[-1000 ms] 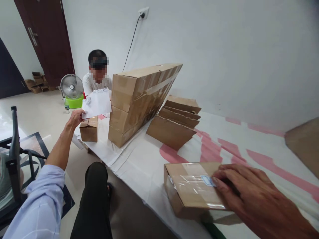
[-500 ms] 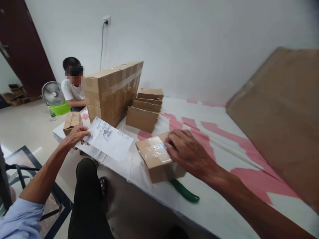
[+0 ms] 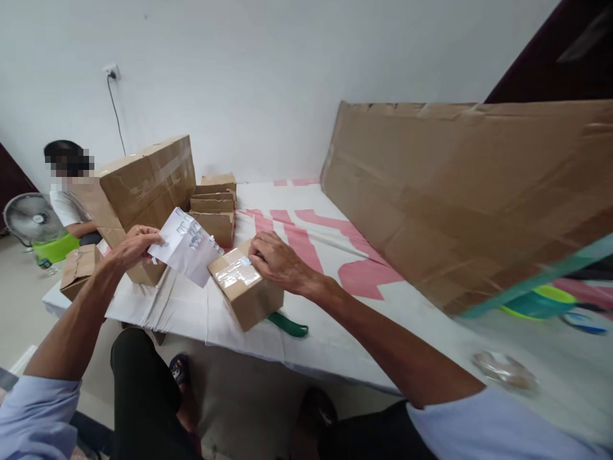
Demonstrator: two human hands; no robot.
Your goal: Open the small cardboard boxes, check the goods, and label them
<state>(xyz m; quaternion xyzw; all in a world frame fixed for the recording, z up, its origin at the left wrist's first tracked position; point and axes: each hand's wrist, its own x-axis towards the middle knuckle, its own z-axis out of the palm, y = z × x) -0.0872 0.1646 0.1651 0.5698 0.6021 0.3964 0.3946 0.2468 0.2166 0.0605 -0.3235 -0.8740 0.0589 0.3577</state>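
Note:
My left hand (image 3: 135,246) pinches the left edge of a white sheet of paper (image 3: 179,252) with dark outlined marks on it. The sheet is bent and hangs above the table beside a small cardboard box (image 3: 258,300). Clear tape crosses the box's top. My right hand (image 3: 278,260) has its fingers curled over the far right edge of that top, gripping the box; its fingertips are partly hidden. From under the box's right side sticks out a green curved handle (image 3: 288,324); what it belongs to is hidden.
A large upright carton (image 3: 143,185), folded cardboard pieces (image 3: 213,204) and another small box (image 3: 79,268) are on the left. A big cardboard panel (image 3: 454,185) leans on the right. A tape roll (image 3: 505,372) lies on the cloth-covered table (image 3: 345,342). A person (image 3: 69,198) sits beyond the carton.
The view has swung right, bringing the tape roll and more of the big panel into sight. The sheet has come closer to the box and bends more. Both hands keep their holds.

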